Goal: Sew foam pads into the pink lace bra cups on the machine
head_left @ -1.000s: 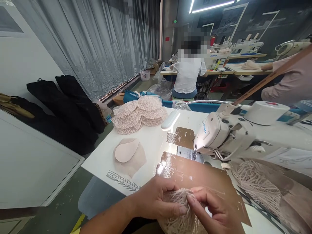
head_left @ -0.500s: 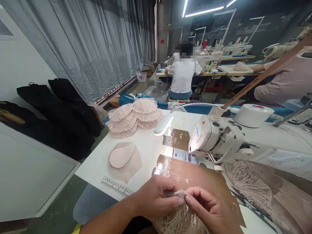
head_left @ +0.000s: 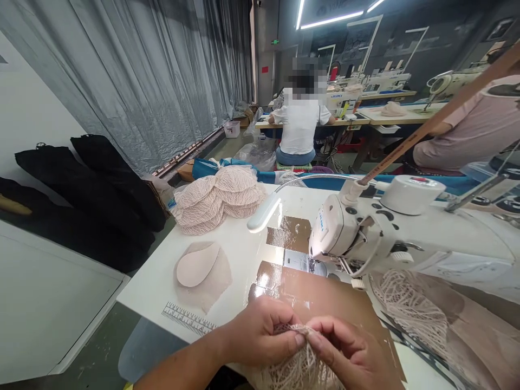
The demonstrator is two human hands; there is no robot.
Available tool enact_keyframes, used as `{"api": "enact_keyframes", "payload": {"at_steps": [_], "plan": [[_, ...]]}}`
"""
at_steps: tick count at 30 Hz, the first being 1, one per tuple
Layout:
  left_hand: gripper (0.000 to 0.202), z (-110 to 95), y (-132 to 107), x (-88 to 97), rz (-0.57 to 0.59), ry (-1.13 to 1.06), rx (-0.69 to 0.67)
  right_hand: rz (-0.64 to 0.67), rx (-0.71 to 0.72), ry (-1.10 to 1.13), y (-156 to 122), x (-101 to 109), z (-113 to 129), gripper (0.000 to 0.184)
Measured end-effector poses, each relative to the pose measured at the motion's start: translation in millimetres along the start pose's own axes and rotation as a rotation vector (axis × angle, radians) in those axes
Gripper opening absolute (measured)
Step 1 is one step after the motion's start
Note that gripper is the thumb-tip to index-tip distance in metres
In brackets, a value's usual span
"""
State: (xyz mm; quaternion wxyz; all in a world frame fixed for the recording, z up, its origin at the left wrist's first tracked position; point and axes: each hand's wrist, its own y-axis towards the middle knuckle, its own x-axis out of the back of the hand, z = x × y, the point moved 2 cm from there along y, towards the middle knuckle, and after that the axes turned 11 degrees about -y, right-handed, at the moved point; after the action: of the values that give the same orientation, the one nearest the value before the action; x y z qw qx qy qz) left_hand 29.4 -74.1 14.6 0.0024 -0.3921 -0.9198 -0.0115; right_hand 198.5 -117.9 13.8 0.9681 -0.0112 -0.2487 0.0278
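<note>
Both hands pinch the gathered upper edge of a pale beige lace piece (head_left: 298,365) at the table's front edge. My left hand (head_left: 264,333) has thumb and forefinger closed on it. Close beside, my right hand (head_left: 345,346) grips the same edge with its fingertips. The lace hangs down below the hands, and its lower part runs out of view. Beyond the hands stands a white sewing machine (head_left: 341,227), its needle area above a metal plate (head_left: 298,260). Brown tape (head_left: 317,287) covers the tabletop in front of it.
Stacked lace cups (head_left: 219,197) lie at the table's back left. A smooth beige pad (head_left: 197,265) rests on sheer fabric near a printed ruler (head_left: 189,319). Further lace fabric (head_left: 420,303) and scissors (head_left: 410,338) lie right. A lamp (head_left: 264,214) overhangs the table. Co-workers sit beyond.
The camera view has shifted slightly, moving the table and machine a little left in the picture. Both hands keep hold of the lace, whose pinched edge looks a bit more stretched between them.
</note>
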Motion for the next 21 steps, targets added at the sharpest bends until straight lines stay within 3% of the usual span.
{"api": "enact_keyframes", "payload": {"at_steps": [4, 8, 15, 18, 21], "plan": [[0.034, -4, 0, -0.6, 0.013, -0.009, 0.017, -0.022, 0.047, -0.057, 0, 6, 6, 0.035], [0.033, -1, 2, 0.3, 0.05, -0.117, 0.115, 0.017, -0.01, 0.036, -1, 8, 5, 0.039], [0.041, 15, 10, -14.1, -0.155, -0.391, 0.174, 0.078, -0.203, 0.317, 4, 0, -14, 0.042], [0.041, 5, 2, 10.4, -0.349, -0.351, 0.227, 0.01, -0.24, 0.346, 4, 8, -26, 0.043], [0.035, -23, -9, 51.6, -0.599, -0.019, 0.101, -0.14, -0.265, 0.265, 1, 25, -35, 0.042]]}}
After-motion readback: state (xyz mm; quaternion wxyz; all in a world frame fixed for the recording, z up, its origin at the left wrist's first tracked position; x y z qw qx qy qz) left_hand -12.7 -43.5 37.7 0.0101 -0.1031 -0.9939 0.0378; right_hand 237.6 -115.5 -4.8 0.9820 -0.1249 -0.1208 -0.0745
